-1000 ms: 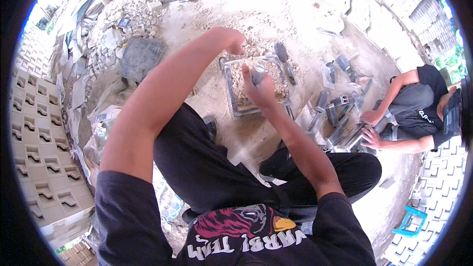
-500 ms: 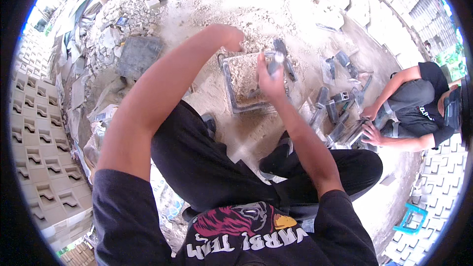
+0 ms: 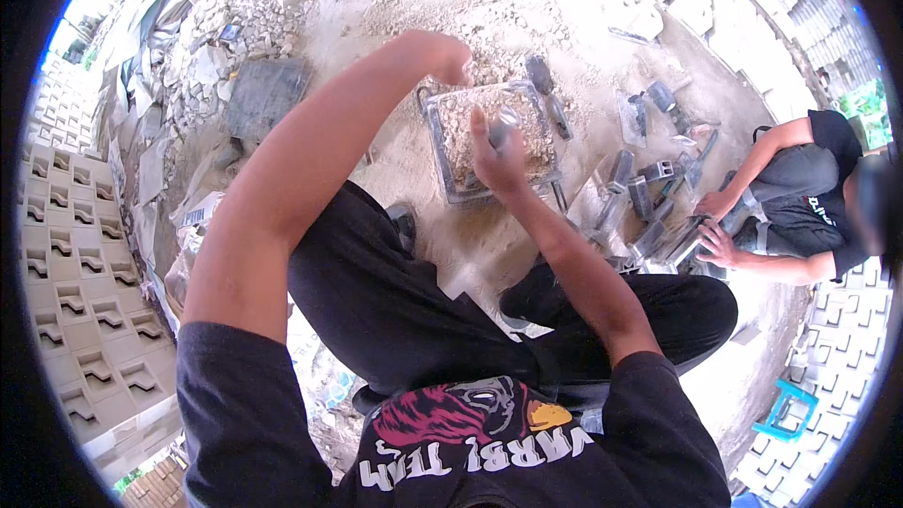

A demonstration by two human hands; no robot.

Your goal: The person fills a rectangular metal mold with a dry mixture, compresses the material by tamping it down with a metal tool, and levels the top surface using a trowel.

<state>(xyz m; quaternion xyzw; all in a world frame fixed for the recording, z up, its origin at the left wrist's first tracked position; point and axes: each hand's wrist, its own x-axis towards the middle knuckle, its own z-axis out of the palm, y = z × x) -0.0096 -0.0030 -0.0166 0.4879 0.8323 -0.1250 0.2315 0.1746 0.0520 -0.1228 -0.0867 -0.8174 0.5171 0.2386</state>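
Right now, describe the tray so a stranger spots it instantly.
Beyond the wearer's black trousers lies dusty floor. On it, below the right hand, sits the squarish tray. Unlike the flat dark slab to its left, it holds pale crumbs.

The grey tool in the right hand is blurred, the left fingers mostly hidden.

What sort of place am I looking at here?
Probably a rough masonry or block-making workshop: patterned pale blocks are stacked along the left, a heap of broken rubble lies on the dusty ground, and a square tray holds crumbly pale material.
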